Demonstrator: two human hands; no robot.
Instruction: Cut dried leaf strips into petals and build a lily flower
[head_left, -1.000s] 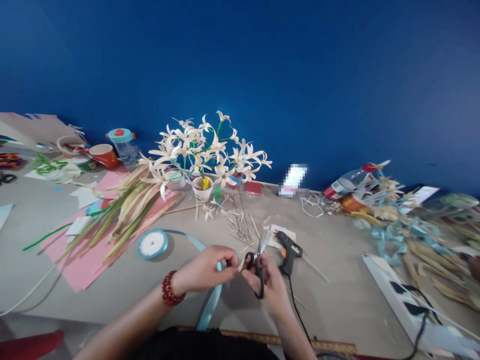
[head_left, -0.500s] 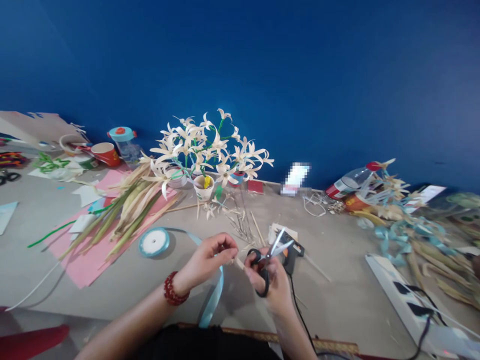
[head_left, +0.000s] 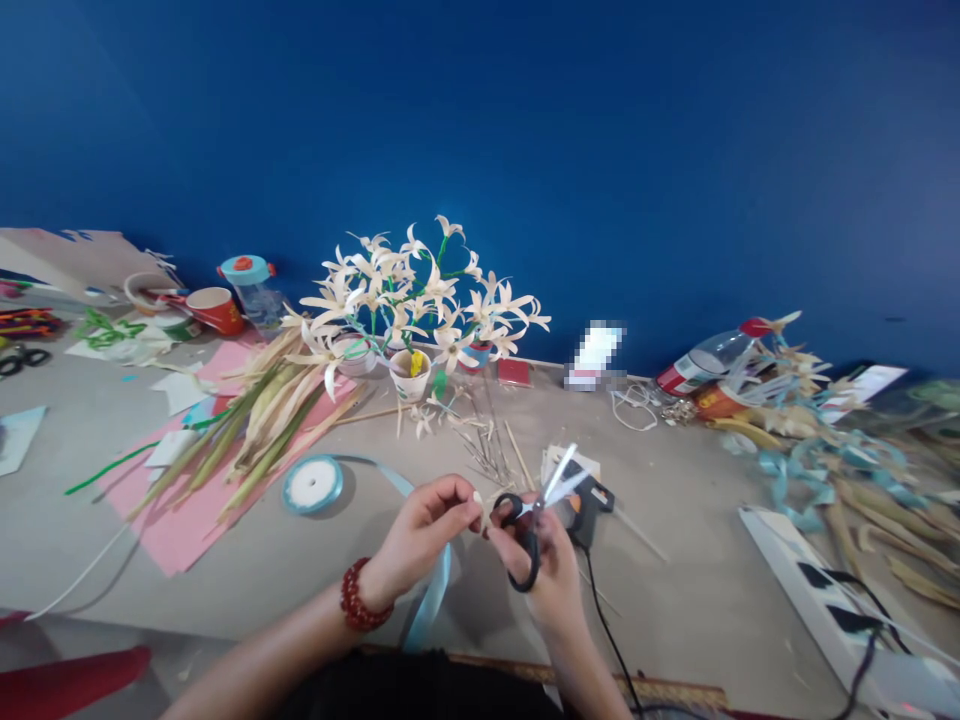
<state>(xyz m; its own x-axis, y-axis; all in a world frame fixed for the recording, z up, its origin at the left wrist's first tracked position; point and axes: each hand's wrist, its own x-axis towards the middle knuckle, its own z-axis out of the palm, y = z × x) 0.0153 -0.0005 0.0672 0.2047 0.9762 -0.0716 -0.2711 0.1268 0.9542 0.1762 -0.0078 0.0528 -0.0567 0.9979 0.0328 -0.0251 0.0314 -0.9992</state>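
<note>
My left hand (head_left: 424, 535) is closed in a pinch, with a small pale strip (head_left: 478, 498) at its fingertips. It looks like a piece of dried husk. My right hand (head_left: 551, 575) grips black-handled scissors (head_left: 536, 512), their blades parted and pointing up and to the right. The right fingertips are close to the strip; whether they touch it I cannot tell. Light blue ribbon (head_left: 431, 600) passes behind my left hand from its spool (head_left: 312, 485). Beyond the scissors lies a black glue gun (head_left: 594, 508), partly covered by the blades.
Pale husk flowers (head_left: 405, 290) stand in cups along the blue wall. Dried husks (head_left: 255, 435) lie on pink paper (head_left: 176, 535) at left. To the right are a power strip (head_left: 795, 600), a plastic bottle (head_left: 705, 360) and curled blue ribbon (head_left: 780, 480). Thin sticks (head_left: 484, 450) lie ahead.
The scissors have turned from nearly upright to leaning right, and their blades have spread apart. My left hand has shifted slightly right, and the pale strip now shows at its fingertips.
</note>
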